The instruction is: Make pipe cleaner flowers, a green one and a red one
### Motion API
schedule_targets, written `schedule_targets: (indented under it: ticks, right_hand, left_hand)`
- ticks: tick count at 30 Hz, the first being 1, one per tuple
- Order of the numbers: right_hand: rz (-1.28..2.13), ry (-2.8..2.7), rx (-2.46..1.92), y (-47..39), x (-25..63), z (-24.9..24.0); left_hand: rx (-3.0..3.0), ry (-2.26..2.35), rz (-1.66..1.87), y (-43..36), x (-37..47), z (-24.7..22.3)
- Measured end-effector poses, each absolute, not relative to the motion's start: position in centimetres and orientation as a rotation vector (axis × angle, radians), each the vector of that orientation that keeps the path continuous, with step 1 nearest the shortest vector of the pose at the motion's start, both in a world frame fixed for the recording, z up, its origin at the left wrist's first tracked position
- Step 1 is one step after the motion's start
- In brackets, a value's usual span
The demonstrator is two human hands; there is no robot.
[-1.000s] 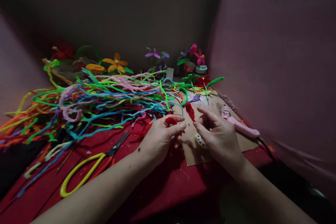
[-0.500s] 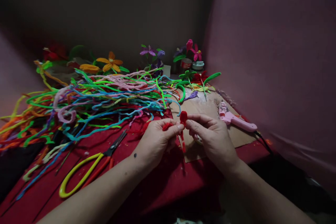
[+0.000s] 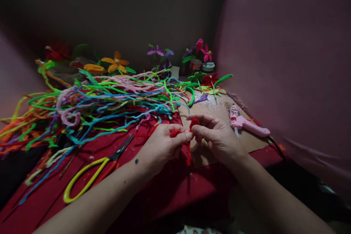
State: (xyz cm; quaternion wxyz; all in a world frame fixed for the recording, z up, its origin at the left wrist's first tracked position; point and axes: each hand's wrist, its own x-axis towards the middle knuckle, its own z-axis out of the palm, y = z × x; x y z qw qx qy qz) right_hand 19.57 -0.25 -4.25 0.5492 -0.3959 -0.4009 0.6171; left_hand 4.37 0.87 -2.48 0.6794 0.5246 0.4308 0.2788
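Between my hands is a red pipe cleaner piece [image 3: 188, 158], bent into loops, with one end hanging down. My left hand [image 3: 167, 142] pinches it between thumb and fingers, and a red loop shows above that thumb. My right hand [image 3: 219, 137] grips the upper loop, thumb in front and index finger stretched across its top. Scissors [image 3: 117, 155] with one yellow and one red handle lie left of my left wrist. A pink glue gun [image 3: 249, 125] rests on the cardboard [image 3: 216, 111] to the right of my right hand.
A large heap of coloured pipe cleaners [image 3: 120, 98] covers the left side of the red cloth [image 3: 175, 190]. Finished flowers, among them an orange flower [image 3: 116, 63] and a purple flower [image 3: 157, 50], stand at the back. A green leaf [image 3: 223, 80] lies on the cardboard's far edge.
My right index finger has reached over the top of the red loop, which now leans slightly right. My left hand keeps its pinch. The whole view has shifted slightly.
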Motion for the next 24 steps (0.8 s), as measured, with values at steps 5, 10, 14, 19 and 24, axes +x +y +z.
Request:
schedule_targets:
  ticks: [5, 10, 14, 19, 24]
  right_hand:
    - [1.388, -0.912, -0.945, -0.1, 19.3, -4.5]
    - [1.218, -0.949, -1.02, -0.4, 18.5, -5.0]
    - [1.165, -0.957, -1.027, -0.3, 18.4, -4.9]
    - [1.165, -1.005, -1.038, -0.4, 18.8, -4.9]
    - [1.004, -1.123, -1.065, -0.9, 18.9, -4.4]
  left_hand:
    - [1.314, 0.986, 0.636, 0.8, 4.5, -2.3]
    - [1.359, 1.144, 0.719, 0.5, 5.1, -2.5]
    - [1.317, 1.167, 0.775, 0.4, 5.5, -2.6]
    - [1.321, 1.121, 0.775, 0.5, 5.3, -3.0]
    - [1.318, 1.088, 0.758, 0.5, 5.1, -3.2]
